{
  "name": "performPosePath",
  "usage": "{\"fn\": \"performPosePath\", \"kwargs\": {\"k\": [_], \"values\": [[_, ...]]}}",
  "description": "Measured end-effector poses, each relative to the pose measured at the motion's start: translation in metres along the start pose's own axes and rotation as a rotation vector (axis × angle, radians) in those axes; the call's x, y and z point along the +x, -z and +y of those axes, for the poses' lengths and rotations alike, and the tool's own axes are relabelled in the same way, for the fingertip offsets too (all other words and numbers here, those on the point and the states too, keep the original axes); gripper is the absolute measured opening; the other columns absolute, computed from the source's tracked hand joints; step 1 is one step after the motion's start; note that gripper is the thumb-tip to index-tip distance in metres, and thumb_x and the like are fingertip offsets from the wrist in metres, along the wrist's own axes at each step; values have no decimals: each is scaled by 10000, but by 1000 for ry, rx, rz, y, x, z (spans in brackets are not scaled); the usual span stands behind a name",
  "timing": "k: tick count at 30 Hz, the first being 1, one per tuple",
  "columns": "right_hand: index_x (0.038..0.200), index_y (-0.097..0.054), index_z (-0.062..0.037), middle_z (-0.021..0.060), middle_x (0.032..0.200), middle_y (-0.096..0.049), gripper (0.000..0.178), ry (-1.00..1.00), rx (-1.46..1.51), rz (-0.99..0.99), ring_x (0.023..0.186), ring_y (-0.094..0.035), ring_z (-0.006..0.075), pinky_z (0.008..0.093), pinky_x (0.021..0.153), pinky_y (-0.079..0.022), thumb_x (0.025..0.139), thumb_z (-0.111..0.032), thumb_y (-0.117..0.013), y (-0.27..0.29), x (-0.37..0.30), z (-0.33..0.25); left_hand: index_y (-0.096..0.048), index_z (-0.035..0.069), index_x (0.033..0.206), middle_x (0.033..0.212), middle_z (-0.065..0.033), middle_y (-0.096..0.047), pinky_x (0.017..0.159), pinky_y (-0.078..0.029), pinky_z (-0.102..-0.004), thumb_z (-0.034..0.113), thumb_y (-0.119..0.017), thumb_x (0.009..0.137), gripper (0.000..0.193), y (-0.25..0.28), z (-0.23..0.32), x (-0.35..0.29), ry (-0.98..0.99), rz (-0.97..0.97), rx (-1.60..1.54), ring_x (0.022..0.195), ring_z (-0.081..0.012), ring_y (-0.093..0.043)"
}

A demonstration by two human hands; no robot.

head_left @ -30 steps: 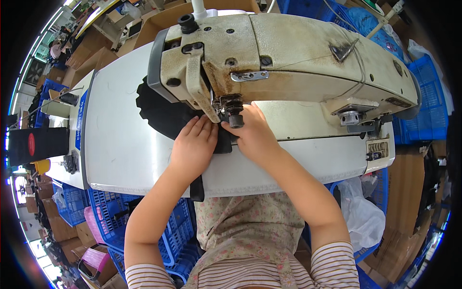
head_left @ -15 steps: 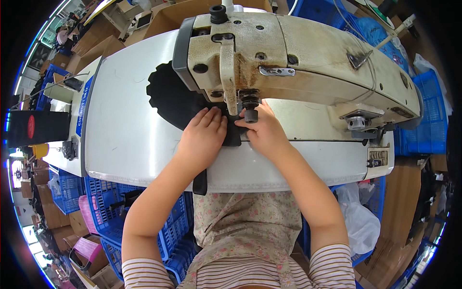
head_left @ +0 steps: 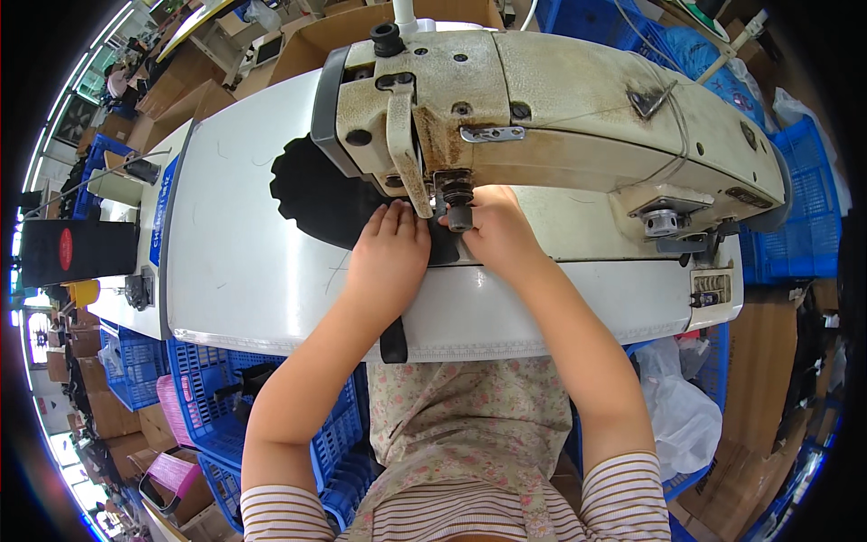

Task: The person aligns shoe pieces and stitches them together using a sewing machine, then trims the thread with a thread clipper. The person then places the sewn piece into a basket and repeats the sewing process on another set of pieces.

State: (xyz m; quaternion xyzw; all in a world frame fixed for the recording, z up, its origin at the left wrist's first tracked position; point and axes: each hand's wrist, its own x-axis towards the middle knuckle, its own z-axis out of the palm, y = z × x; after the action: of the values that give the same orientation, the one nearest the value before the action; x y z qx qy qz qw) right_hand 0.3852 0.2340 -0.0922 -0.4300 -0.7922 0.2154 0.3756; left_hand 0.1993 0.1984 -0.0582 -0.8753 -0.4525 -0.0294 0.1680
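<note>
Flat on One Side, Curled on the Other

Nearest the camera, a beige floral-print fabric apron (head_left: pixel 465 406) rose almost to the front edge of a smooth white sewing table (head_left: pixel 244 271), a closeness that probably let both forearms reach in evenly. A narrow black fabric strip (head_left: pixel 394 339) lapped over that edge beside the left forearm; whether it joined the work farther in could not be told.

Beyond it, the left hand (head_left: pixel 388 253) lay palm down, its fingers close together and pressed on a flat black cloth piece with a scalloped outer edge (head_left: pixel 316 194). That broad contact seemed meant to hold the cloth smooth and stop it slipping. The cloth lay on the table, mostly to the left of the sewing point, its inner part running beneath the head of a worn cream metal sewing machine (head_left: pixel 560 95).

The right hand (head_left: pixel 495 233) was curled just beside a dark cylindrical knob (head_left: pixel 460 219) on that head, apparently there for fine control near the stitching spot. Whether its fingertips pinched any cloth could not be told, since the knob and the fingers themselves hid them.

Farther off, an open brown cardboard carton (head_left: pixel 298 56) stood behind the table, and blue plastic crates (head_left: pixel 790 194) stood beyond the machine's right end.
</note>
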Motion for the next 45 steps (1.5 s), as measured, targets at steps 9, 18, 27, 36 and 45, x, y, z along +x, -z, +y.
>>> {"fn": "performPosePath", "kwargs": {"k": [9,18,27,36,45], "values": [[803,-760,-122,6,944,-670,243,-45,-82,-34,971,-583,256,395,954,-381,677,19,-607,3,3,1,-639,-39,996,1089,-205,-663,901,-524,-386,108,-586,760,283,-7,13,3,53,79,140,1034,-311,-650],[828,-762,-134,42,954,-700,294,-87,-12,-108,810,-656,267,367,804,-501,643,24,-598,17,12,1,-624,-35,1025,1098,-212,-651,943,-483,-406,143,-593,762,319,11,20,5,98,-40,152,1086,-324,-616],[816,-709,-23,190,824,-660,222,-49,77,-2,766,-631,368,399,708,-509,642,18,-578,12,10,2,-600,-94,1135,1066,-251,-653,973,-450,-436,163,-564,812,414,22,11,1,-96,-219,122,1064,-375,-615],[870,-749,-115,92,1001,-708,322,-197,62,-102,896,-665,289,347,834,-518,654,56,-581,12,12,3,-593,-104,1139,1060,-270,-651,979,-444,-428,160,-553,823,414,18,19,4,-57,-192,119,1054,-382,-616],[912,-734,-108,127,899,-696,318,-146,6,-90,821,-655,316,360,769,-524,686,64,-591,13,12,4,-619,-96,1041,1035,-273,-657,950,-459,-418,158,-538,824,344,14,14,8,-38,-136,127,1021,-375,-629]]}}
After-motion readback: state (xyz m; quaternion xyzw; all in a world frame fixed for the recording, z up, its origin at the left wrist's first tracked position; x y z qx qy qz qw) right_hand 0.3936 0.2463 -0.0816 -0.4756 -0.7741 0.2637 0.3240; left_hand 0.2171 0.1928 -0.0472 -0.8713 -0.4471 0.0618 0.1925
